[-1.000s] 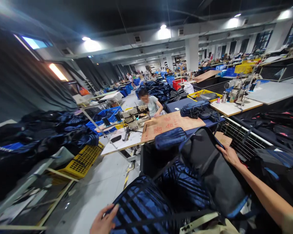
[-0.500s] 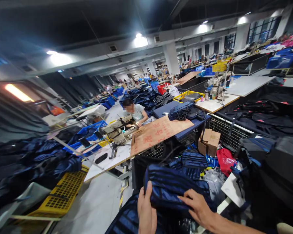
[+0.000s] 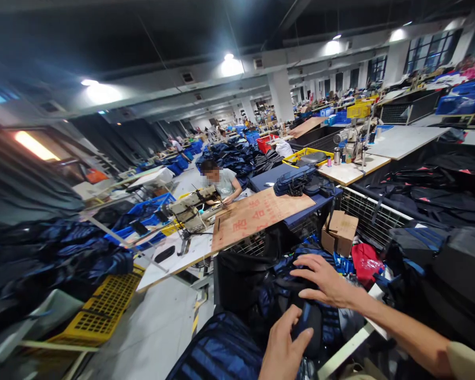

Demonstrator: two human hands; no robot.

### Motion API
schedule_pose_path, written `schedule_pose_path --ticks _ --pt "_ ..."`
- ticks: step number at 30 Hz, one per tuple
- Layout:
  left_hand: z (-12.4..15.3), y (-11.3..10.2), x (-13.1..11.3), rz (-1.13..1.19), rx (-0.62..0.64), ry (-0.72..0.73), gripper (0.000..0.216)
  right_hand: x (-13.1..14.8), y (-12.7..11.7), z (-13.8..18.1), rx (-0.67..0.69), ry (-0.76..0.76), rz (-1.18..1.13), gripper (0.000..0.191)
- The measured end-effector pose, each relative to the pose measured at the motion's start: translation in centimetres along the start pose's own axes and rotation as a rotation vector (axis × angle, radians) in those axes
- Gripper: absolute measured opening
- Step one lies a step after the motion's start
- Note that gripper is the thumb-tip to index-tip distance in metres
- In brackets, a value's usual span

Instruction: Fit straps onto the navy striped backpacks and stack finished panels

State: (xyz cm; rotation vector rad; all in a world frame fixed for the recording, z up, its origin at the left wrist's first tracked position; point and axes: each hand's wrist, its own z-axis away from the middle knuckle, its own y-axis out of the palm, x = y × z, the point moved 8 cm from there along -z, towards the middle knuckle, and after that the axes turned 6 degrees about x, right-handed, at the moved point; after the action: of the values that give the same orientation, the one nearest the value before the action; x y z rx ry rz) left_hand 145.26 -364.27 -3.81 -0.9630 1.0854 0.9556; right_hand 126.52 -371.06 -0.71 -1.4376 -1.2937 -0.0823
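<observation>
No longer clasping, left hand [image 3: 283, 345] and right hand [image 3: 326, 282] have grips spread over dark blue bags [image 3: 329, 323], suggesting release.

- Looks like dull, soft cloth on the dark bag [image 3: 315, 321].
- Shows cloth with a faint sheen on the blue bag [image 3: 217, 345].
- Looks like smooth, matt cloth on the grey bag [image 3: 465, 258].
- Shows flat, matt wood on the board [image 3: 263, 215].
- Looks like dull cardboard on the carton [image 3: 342, 232].
- Shines like glossy, wrinkled plastic on the red packet [image 3: 364, 261].
- Looks like hard plastic on the yellow crate [image 3: 105, 302].
- Looks like metal on the mesh [image 3: 366, 215].
</observation>
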Motion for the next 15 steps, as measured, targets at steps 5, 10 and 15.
schedule_pose_path --ticks 5,10,15 --pt "2.1 -5.5 -1.8 -0.252 -0.19 0.151 0.016 0.6 -0.4 -0.1 0.346 0.058 -0.029 0.051" --pt "3.4 -12.3 -3.2 -0.495 -0.476 0.246 0.017 1.0 1.8 1.0 0.384 0.223 -0.284 0.035" --pt "4.6 -11.7 0.1 -0.421 -0.347 0.065 0.021 1.0 2.2 0.1 0.447 0.139 -0.243 0.025"
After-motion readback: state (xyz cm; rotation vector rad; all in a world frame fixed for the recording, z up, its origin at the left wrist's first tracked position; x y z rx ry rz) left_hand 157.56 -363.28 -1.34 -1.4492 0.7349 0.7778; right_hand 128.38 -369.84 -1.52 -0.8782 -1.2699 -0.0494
